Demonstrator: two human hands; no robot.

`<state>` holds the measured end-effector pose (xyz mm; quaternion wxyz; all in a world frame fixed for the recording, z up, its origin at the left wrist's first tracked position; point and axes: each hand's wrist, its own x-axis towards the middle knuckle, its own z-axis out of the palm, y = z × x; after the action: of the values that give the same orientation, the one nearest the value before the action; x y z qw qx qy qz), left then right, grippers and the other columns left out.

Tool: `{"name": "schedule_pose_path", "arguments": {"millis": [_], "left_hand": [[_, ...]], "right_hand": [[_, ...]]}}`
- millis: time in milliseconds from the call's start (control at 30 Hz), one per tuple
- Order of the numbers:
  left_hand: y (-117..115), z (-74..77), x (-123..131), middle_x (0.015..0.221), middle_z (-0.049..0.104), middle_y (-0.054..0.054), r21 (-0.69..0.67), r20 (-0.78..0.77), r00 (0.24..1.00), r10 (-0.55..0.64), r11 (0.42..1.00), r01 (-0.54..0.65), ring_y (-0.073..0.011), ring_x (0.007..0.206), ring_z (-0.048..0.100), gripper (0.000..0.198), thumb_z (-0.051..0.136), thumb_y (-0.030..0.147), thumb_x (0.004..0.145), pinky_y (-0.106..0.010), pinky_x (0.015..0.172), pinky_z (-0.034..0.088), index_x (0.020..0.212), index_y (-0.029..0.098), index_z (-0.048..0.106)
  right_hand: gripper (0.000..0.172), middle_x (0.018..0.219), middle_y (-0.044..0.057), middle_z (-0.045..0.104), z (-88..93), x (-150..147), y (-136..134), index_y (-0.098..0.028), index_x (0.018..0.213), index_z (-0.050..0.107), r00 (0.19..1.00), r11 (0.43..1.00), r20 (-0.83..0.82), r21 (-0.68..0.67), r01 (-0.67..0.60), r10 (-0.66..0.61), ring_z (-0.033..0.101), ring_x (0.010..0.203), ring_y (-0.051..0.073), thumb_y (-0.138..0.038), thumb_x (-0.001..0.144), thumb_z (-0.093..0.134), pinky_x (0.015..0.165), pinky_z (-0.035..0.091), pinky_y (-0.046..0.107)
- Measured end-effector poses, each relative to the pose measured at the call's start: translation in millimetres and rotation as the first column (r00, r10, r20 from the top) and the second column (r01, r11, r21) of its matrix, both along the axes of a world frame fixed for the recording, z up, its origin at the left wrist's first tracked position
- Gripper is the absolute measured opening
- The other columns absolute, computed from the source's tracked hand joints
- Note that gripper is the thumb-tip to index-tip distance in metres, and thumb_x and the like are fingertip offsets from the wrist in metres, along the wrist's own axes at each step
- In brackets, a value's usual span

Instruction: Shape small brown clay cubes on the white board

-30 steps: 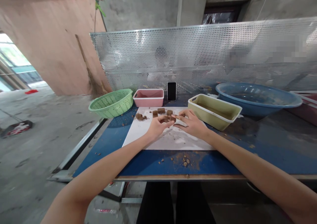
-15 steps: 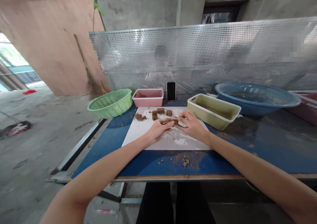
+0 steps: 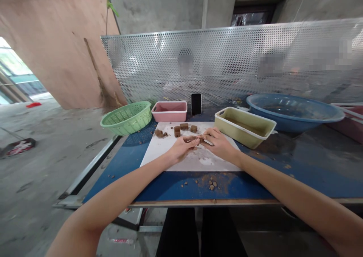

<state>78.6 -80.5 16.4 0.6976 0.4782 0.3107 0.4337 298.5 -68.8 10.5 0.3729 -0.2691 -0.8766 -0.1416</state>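
My left hand (image 3: 183, 148) and my right hand (image 3: 217, 142) meet over a white board (image 3: 164, 165) on the blue table. Between their fingertips is a small brown clay piece (image 3: 201, 139), mostly hidden by the fingers; both hands are closed on it. Just beyond them stand three brown clay blocks: an upright one (image 3: 177, 131), a longer one (image 3: 184, 126) and a short one (image 3: 193, 128). Left of these lies a rough clay lump (image 3: 159, 133) with crumbs.
Behind the board are a green basket (image 3: 127, 125), a pink bin (image 3: 169, 116) and a phone (image 3: 196, 104). To the right stand a yellow-green bin (image 3: 241, 133) and a blue basin (image 3: 295, 122). Clay crumbs (image 3: 212, 186) lie near the front edge. A perforated metal panel (image 3: 221, 67) rises behind.
The fingers of my right hand have shifted slightly around the clay piece, which shows less than before. The blocks and containers stay in place.
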Motion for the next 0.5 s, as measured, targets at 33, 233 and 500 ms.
{"name": "schedule_pose_path", "arguments": {"millis": [33, 233, 500], "left_hand": [[-0.2, 0.2, -0.1, 0.099, 0.078, -0.009, 0.000, 0.001, 1.000, 0.001, 1.000, -0.001, -0.0135, 0.084, 0.063, 0.054, 0.105, 0.045, 0.062, -0.029, 0.080, 0.045, 0.101, 0.014, 0.086], [-0.8, -0.8, 0.2, 0.100, 0.078, -0.010, 0.006, 0.007, 1.000, -0.018, 1.000, 0.018, -0.0150, 0.087, 0.065, 0.051, 0.105, 0.043, 0.061, -0.031, 0.084, 0.045, 0.098, 0.013, 0.085], [-1.4, -0.9, 0.3, 0.104, 0.079, -0.010, 0.004, -0.011, 1.000, -0.023, 1.000, 0.023, -0.0165, 0.092, 0.067, 0.052, 0.106, 0.043, 0.061, -0.030, 0.085, 0.046, 0.098, 0.013, 0.085]], "right_hand": [[0.028, 0.099, 0.009, 0.070, 0.3, -0.1, -0.3, -0.028, 0.119, 0.079, 1.000, 1.000, 0.003, -0.005, 0.012, -0.012, 0.062, 0.094, 0.026, -0.039, 0.112, 0.054, 0.089, 0.055, 0.045], [0.031, 0.100, 0.009, 0.069, 1.5, -1.7, -2.5, -0.028, 0.134, 0.074, 0.999, 0.999, 0.018, -0.009, 0.039, -0.039, 0.063, 0.095, 0.026, -0.040, 0.111, 0.058, 0.091, 0.054, 0.044], [0.030, 0.090, 0.005, 0.068, 1.0, -1.6, -1.0, -0.024, 0.113, 0.077, 1.000, 0.999, 0.027, 0.031, -0.017, 0.016, 0.061, 0.085, 0.021, -0.035, 0.115, 0.049, 0.090, 0.048, 0.041]]}}
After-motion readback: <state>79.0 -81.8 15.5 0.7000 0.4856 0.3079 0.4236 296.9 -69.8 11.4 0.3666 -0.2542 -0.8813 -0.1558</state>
